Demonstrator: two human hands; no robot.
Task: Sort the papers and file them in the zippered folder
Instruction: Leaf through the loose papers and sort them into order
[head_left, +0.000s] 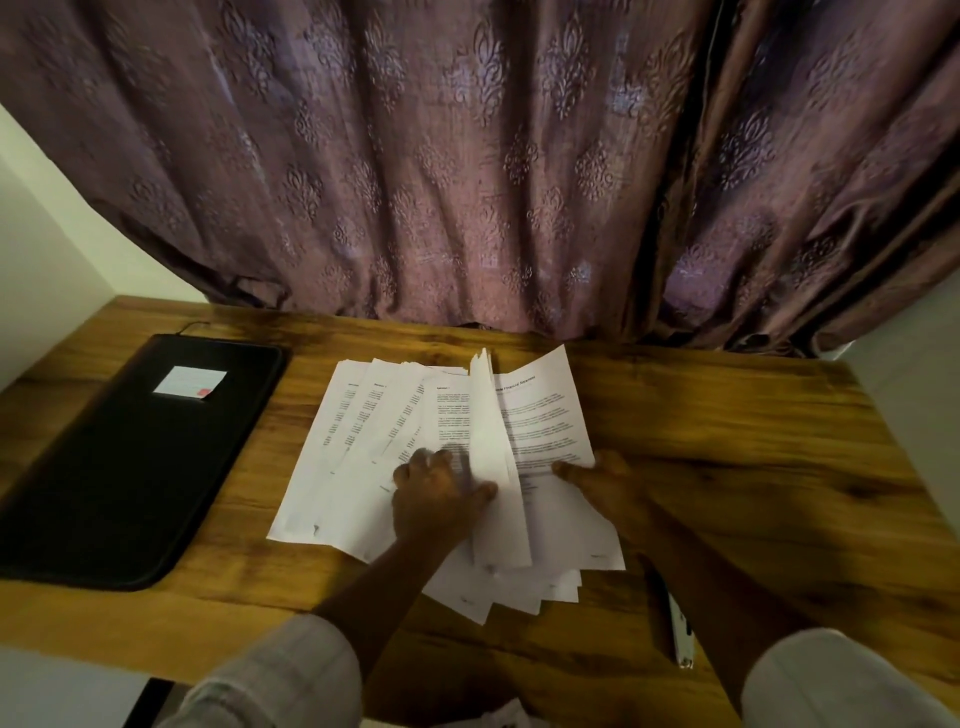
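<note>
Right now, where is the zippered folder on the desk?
In the head view the zippered folder lies closed and flat on the left part of the wooden desk, left of the spread papers and apart from them, beyond the left hand.

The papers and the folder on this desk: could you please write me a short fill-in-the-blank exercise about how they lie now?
1. The black zippered folder lies to the ____ of the papers.
2. The folder is ____, with a white label on its cover.
3. The left hand lifts a sheaf of sheets, while the right hand presses on the sheet headed "Financial ____".
4. Behind the wooden desk hangs a purple ____.

Missing words: left; closed; Statement; curtain
</note>
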